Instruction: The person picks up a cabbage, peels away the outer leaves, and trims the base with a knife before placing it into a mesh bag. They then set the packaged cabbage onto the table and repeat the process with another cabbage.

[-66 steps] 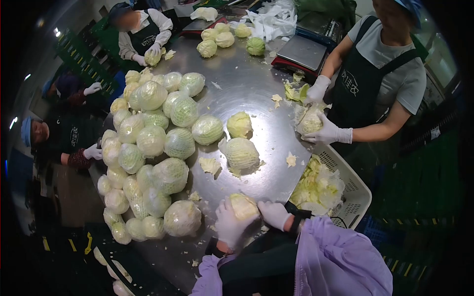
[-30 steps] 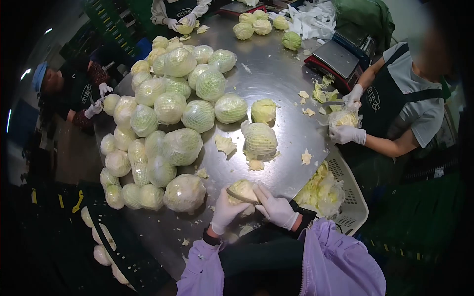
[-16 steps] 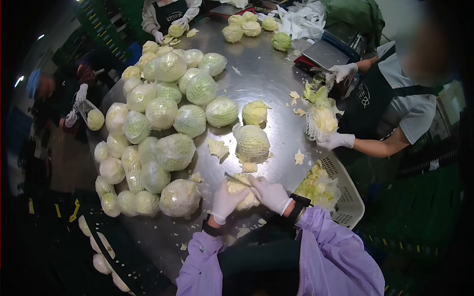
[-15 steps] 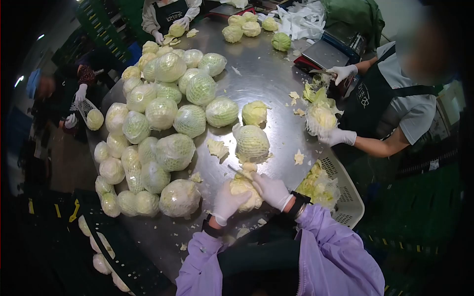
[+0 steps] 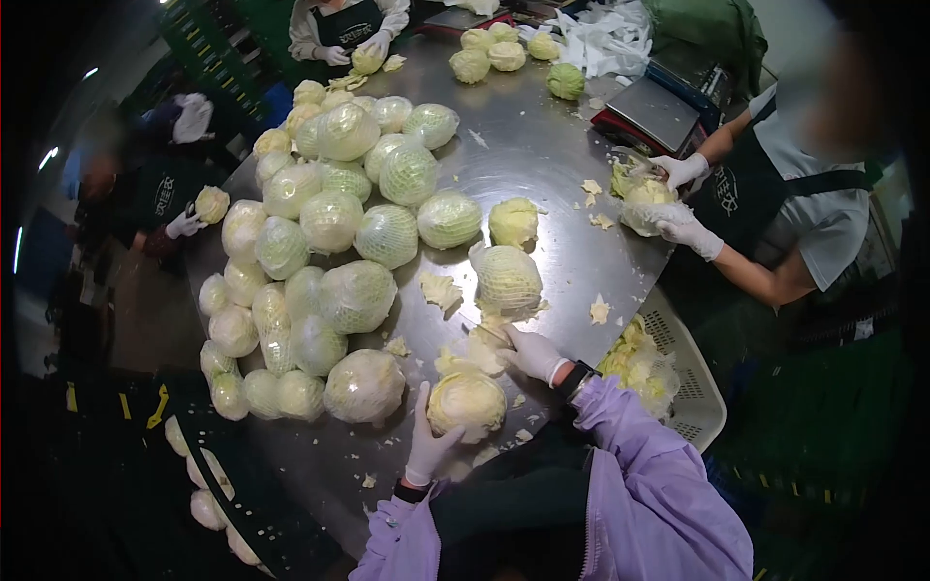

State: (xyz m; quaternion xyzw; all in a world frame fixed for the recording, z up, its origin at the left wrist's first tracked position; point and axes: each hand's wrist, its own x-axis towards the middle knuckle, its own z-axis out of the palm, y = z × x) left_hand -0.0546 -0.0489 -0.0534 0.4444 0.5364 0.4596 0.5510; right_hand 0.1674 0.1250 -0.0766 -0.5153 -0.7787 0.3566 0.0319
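Observation:
A pale, trimmed cabbage (image 5: 468, 405) rests low on the metal table in front of me. My left hand (image 5: 432, 447), in a white glove, grips it from the left, thumb up along its side. Just above and to the right, my gloved right hand (image 5: 533, 352) has its fingers closed at a loose pale cabbage leaf (image 5: 487, 351). The knife seen in that hand earlier cannot be made out. Beyond my hands sit a net-wrapped cabbage (image 5: 509, 278) and a bare yellowish cabbage (image 5: 513, 223). A torn leaf (image 5: 441, 290) lies to their left.
Many wrapped cabbages (image 5: 358, 296) crowd the table's left side. A white crate (image 5: 699, 395) of leaves stands at right. A co-worker (image 5: 775, 213) handles a cabbage beside a scale (image 5: 649, 108); other people work at the far side and left. Leaf scraps dot the metal table (image 5: 572, 276).
My right hand has moved slightly up and right, away from the cabbage, with a leaf at its fingers. The cabbage now shows its smooth side; my left hand has shifted below and left of it.

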